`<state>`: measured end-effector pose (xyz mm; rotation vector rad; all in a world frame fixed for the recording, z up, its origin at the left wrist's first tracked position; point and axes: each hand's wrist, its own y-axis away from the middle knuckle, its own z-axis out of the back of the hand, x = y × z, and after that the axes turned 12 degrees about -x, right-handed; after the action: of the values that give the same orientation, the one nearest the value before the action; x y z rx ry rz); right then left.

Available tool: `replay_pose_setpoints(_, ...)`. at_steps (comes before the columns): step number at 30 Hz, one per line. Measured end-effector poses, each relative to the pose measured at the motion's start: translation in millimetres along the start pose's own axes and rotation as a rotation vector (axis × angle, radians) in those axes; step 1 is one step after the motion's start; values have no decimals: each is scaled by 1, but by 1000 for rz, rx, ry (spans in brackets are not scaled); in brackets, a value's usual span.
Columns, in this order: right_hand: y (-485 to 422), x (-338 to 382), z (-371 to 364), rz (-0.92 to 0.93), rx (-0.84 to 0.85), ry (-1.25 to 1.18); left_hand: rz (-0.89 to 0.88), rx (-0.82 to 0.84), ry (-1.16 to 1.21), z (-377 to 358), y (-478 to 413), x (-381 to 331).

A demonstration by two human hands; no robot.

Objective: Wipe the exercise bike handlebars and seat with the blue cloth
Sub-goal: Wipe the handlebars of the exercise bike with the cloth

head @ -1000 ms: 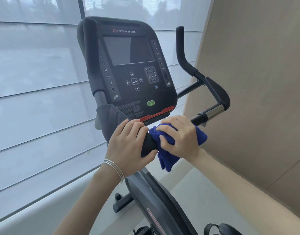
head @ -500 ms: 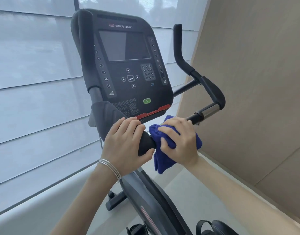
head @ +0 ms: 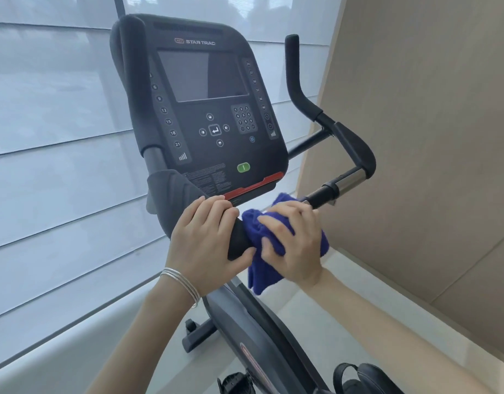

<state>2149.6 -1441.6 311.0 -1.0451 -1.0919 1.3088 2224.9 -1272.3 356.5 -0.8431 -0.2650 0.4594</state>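
**Bare arms, silver bangles**

On my feed I see both arms uncovered: the left forearm (head: 142, 336) and the right forearm (head: 387, 317) are bare right to the frame's lower edge. At the wrist below the left hand (head: 208, 240) sits a stack of thin silver bangles (head: 182, 282), slim rings lying close together. The right hand (head: 293, 245) and its wrist are bare.

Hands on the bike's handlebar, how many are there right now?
2. The left hand grips the bare black handlebar below the console; the right hand, beside it, holds the blue cloth wrapped round the bar. None seems hidden.
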Motion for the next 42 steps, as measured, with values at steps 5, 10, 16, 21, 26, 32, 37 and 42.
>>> replay_pose_setpoints(5,-44,-21,4,31,169,-49,-20,30,-30,0,0,0)
replay_pose_setpoints(10,-93,-32,-10,-133,809,-33,-22,53,-45,3,0,0)
replay_pose_setpoints(16,-62,-25,4,-82,465,-2,-3,30,-13,4,-1,-1)
replay_pose_setpoints(21,-58,-51,28,45,836,-175,-12,14,-26,4,0,0)
replay_pose_setpoints(26,-68,-62,27,115,877,-202,-14,-10,-17,3,0,0)
replay_pose_setpoints(32,-55,-50,24,108,673,-131,-4,-24,-1,2,-2,0)
replay_pose_setpoints(37,-77,-56,17,41,859,-310,3,-3,-2,4,-2,-1)
replay_pose_setpoints(42,-27,-57,21,240,382,-71,5,1,-20,4,-2,-1)
